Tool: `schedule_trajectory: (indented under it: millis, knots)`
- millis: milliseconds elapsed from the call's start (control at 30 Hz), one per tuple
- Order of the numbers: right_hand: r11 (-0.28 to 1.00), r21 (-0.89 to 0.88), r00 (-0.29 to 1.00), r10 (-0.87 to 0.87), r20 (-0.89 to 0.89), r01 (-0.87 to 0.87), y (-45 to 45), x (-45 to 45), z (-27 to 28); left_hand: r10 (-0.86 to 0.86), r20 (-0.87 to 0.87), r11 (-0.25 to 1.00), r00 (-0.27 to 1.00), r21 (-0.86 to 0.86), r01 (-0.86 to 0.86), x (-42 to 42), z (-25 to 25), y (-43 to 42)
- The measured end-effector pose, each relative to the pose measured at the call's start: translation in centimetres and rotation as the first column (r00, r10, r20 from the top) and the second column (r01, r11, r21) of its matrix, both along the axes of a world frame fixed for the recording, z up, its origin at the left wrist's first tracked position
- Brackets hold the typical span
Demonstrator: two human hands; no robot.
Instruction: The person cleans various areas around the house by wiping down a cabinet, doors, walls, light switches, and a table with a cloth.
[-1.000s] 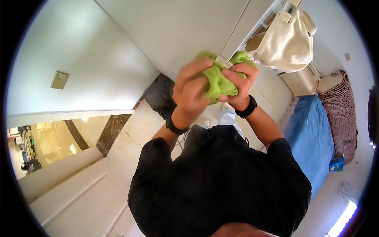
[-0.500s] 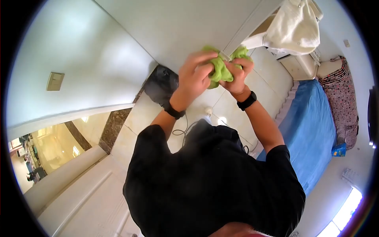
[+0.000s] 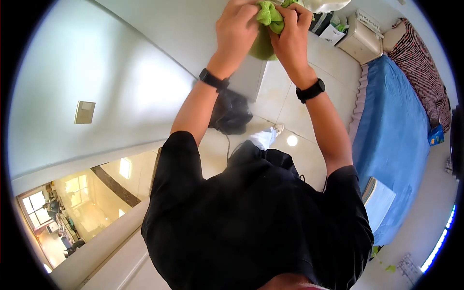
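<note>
Green cloth [image 3: 269,15]: bunched between the two hands at the upper edge of view (whatever lies behind it is hidden).
Left hand [image 3: 236,35]: fingers bent against the cloth's left side, apparently gripping it; slightly blurred.
Right hand [image 3: 293,44]: thumb and fingers pinching the cloth's right side.
Lower fold [image 3: 263,47]: hanging below the fingers; might pull the cloth free if either grip slackened.
Black bag [image 3: 232,112]: on the floor near the shoe [image 3: 279,128]; could trip an unwatched step.
Hands, wristbands [image 3: 310,90]: two each.
Cloth, bag, visible shoe, wall switch [image 3: 85,112], blue-covered bed [image 3: 396,121]: one each.
</note>
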State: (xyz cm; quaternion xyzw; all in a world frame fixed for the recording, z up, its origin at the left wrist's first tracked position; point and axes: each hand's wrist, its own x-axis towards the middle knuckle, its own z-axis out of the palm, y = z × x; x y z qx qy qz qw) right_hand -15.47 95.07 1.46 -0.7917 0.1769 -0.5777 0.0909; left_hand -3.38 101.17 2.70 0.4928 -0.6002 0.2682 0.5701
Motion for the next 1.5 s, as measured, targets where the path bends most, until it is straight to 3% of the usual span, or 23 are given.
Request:
schedule_trajectory:
  millis: [67, 100, 200, 400, 500, 533, 667, 867, 900, 933, 1000, 1100, 1233, 1367, 1500]
  knots:
    - [0.997, -0.013, 0.997, -0.079, -0.013, 0.079, 0.6, 0.3, -1.1, -0.017, 0.007, 0.998, 1.000, 0.063, 0.016, 0.2, -0.8, 0.4]
    - [0.992, -0.084, 0.989, -0.104, -0.102, 0.096, 1.1, -0.1, -1.0, -0.019, 0.013, 0.995, 1.000, 0.094, 0.018, 0.5, -1.4, 0.5]
    - [0.987, 0.081, 0.980, -0.128, -0.152, 0.141, 1.7, 0.1, -3.7, -0.046, -0.017, 0.979, 0.999, 0.198, 0.049, 0.9, -3.2, 1.4]
    - [0.958, 0.180, 0.947, -0.171, -0.270, 0.224, 3.5, 0.4, -6.9, -0.069, -0.055, 0.929, 0.996, 0.360, 0.084, 1.8, -7.0, 2.4]
    - [0.946, 0.188, 0.946, -0.215, -0.240, 0.263, 4.5, 0.8, -7.3, -0.159, -0.252, 0.890, 0.954, 0.381, 0.249, 1.5, -7.9, 2.5]
    - [0.944, 0.154, 0.937, -0.251, -0.242, 0.293, 4.3, 1.0, -8.7, -0.133, -0.157, 0.936, 0.979, 0.306, 0.176, 1.6, -8.2, 2.3]
    - [0.897, 0.122, 0.897, -0.399, -0.192, 0.426, 6.0, 4.4, -10.4, -0.340, -0.229, 0.820, 0.912, 0.403, 0.407, 4.9, -9.2, 3.9]
    - [0.949, 0.135, 0.919, -0.232, -0.320, 0.286, 8.1, 16.0, -9.8, -0.244, -0.277, 0.847, 0.929, 0.406, 0.344, 16.9, -10.5, 6.7]
    - [0.961, 0.119, 0.927, -0.200, -0.318, 0.248, 8.1, 18.6, -9.5, -0.264, -0.406, 0.827, 0.875, 0.371, 0.421, 19.2, -11.0, 6.9]
    - [0.972, 0.105, 0.933, -0.169, -0.318, 0.211, 8.3, 20.9, -9.4, -0.219, -0.372, 0.848, 0.902, 0.386, 0.364, 21.4, -11.0, 7.4]
    - [0.989, 0.076, 0.933, -0.094, -0.346, 0.128, 8.7, 25.1, -8.5, -0.124, -0.304, 0.877, 0.945, 0.411, 0.248, 25.8, -10.7, 8.5]
    - [1.000, 0.014, 0.926, 0.007, -0.377, -0.002, 8.9, 30.3, -5.4, -0.095, -0.324, 0.917, 0.941, 0.339, 0.209, 30.6, -8.7, 9.6]
    - [0.999, -0.020, 0.956, 0.026, -0.291, -0.034, 9.6, 33.2, 0.0, -0.077, -0.317, 0.981, 0.945, 0.143, 0.128, 33.1, -4.2, 9.2]
    - [0.995, -0.091, 0.980, -0.064, -0.190, 0.047, 9.1, 31.8, 4.7, -0.172, -0.258, 0.985, 0.951, -0.046, 0.166, 31.5, 0.9, 7.4]
    - [0.958, -0.183, 0.974, -0.227, -0.016, 0.221, 7.5, 27.4, 4.8, -0.308, -0.066, 0.951, 0.949, -0.050, 0.305, 28.5, 3.3, 5.2]
